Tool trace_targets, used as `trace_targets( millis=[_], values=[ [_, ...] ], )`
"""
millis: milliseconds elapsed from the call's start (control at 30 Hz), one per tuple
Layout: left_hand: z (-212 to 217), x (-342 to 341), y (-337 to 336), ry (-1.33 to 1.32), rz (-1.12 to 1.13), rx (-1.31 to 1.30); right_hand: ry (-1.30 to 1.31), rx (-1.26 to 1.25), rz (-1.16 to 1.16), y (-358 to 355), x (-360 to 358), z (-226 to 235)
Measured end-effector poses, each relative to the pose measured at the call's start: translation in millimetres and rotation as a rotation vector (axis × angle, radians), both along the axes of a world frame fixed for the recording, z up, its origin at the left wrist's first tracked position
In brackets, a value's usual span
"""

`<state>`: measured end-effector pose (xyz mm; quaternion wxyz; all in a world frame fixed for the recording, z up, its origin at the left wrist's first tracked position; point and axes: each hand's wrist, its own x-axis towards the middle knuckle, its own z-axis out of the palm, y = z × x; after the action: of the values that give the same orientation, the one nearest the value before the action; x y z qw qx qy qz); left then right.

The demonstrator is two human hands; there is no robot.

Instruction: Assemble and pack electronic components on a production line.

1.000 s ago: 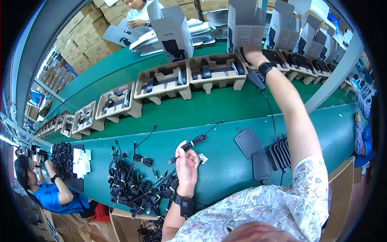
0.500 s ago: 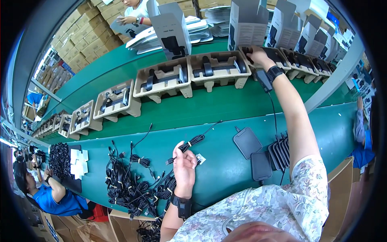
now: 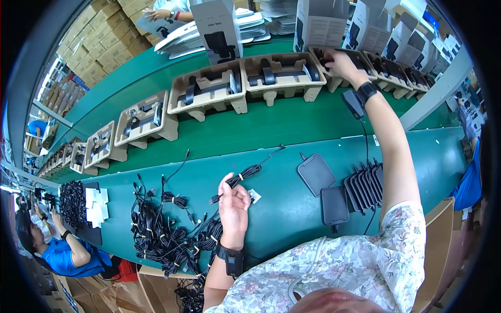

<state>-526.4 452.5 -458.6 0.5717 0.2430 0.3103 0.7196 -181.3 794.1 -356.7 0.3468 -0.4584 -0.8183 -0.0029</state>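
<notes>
My left hand (image 3: 233, 211) is raised over the green table, palm up. Its thumb and fingers close on a bundled black cable (image 3: 247, 173) whose free end points away to the right. A loose pile of similar cables (image 3: 167, 232) lies left of that hand. My right arm stretches to the far right, where my right hand (image 3: 344, 67) dips into a brown moulded tray (image 3: 334, 82) with dark parts inside. Its fingers are bent and partly hidden by the tray, so what they grip is unclear. A tall printed box (image 3: 318, 31) stands just behind this tray.
Several filled trays (image 3: 206, 104) stand in a curved row on the green line. Flat black pads (image 3: 317, 175) lie right of my left hand, beside a stack of pads (image 3: 364, 189). A grey post (image 3: 436, 94) rises at right. A co-worker in blue (image 3: 73, 253) works at left.
The view has shifted slightly. My right hand's fingers are now more bent inside the tray. My left hand keeps the cable. The person across the line has moved the sheet they hold.
</notes>
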Motion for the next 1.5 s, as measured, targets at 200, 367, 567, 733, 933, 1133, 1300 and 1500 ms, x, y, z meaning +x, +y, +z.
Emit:
trace_targets(
  millis=[200, 367, 567, 733, 933, 1133, 1300, 1500],
  values=[
    [-2.0, -2.2, 5.8, 0.0, 0.002, -0.031, -0.192, 0.038, -0.309, 16.1, -6.1, -5.8],
    [1.7, -3.0, 1.3, 0.024, 0.001, -0.042, -0.56, 0.287, -0.369, -2.7, -14.4, -11.1],
    [-0.4, -1.5, 7.6, 0.041, -0.013, 0.0, -1.021, 0.152, -0.564, -23.1, -21.5, -3.9],
    [-0.6, -3.9, 4.0, 0.053, -0.007, 0.02, -0.666, 0.682, -0.402, -103.3, -65.8, -5.2],
    [-8.8, -17.2, 3.1, 0.144, -0.032, 0.039, -0.678, -0.267, 0.058, -228.3, -117.1, -45.8],
    [-7.7, -11.5, 8.5, 0.214, -0.075, 0.053, -0.594, -0.3, 0.036, -228.0, -109.5, -61.1],
    [5.2, -1.9, -1.9, -0.02, -0.398, 0.023, -0.092, -0.306, 0.003, -212.4, -119.6, -18.8],
    [24.4, 4.9, -6.4, 0.181, -0.282, 0.003, 0.823, -0.852, 0.437, -252.6, -173.8, -31.5]
  ],
)
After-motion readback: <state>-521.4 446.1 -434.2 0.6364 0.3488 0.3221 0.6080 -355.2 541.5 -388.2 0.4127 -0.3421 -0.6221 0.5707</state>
